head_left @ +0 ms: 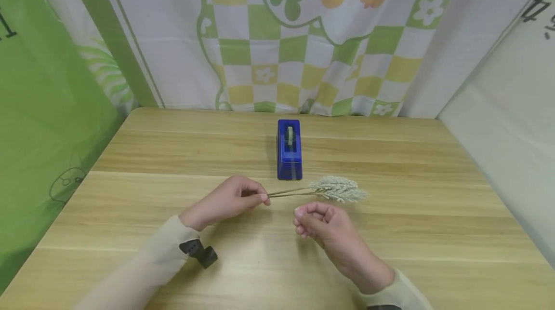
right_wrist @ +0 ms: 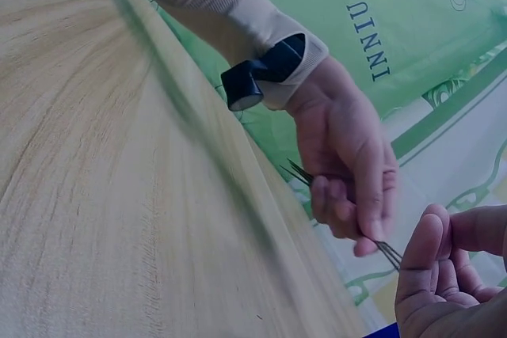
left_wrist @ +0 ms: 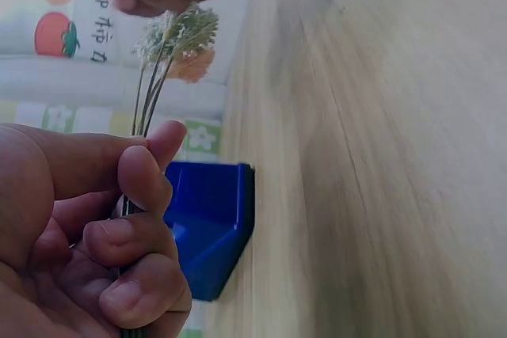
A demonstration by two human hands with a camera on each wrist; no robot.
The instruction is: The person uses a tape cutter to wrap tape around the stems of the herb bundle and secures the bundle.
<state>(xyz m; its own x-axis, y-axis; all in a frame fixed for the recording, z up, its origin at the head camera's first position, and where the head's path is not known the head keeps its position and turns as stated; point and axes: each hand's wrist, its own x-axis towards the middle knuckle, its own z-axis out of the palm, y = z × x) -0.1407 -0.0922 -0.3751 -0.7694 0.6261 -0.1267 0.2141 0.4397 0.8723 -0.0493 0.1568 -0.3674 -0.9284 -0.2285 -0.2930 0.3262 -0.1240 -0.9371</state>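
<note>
My left hand pinches the thin stems of a small bunch of dried grass between thumb and fingers. The stems' lower ends run through its curled fingers in the left wrist view. Pale, fluffy heads point to the right. Just below them, apart from the stems in the head view, is my right hand. Its thumb and forefinger meet at the tips, where a small pale bit like clear tape shows faintly. Beyond both hands stands a blue tape dispenser with a roll of clear tape in it.
The wooden table reaches back to a checked, flowered curtain. A green cloth hangs at the left, a white one at the right. A black wrist camera sits on the left sleeve.
</note>
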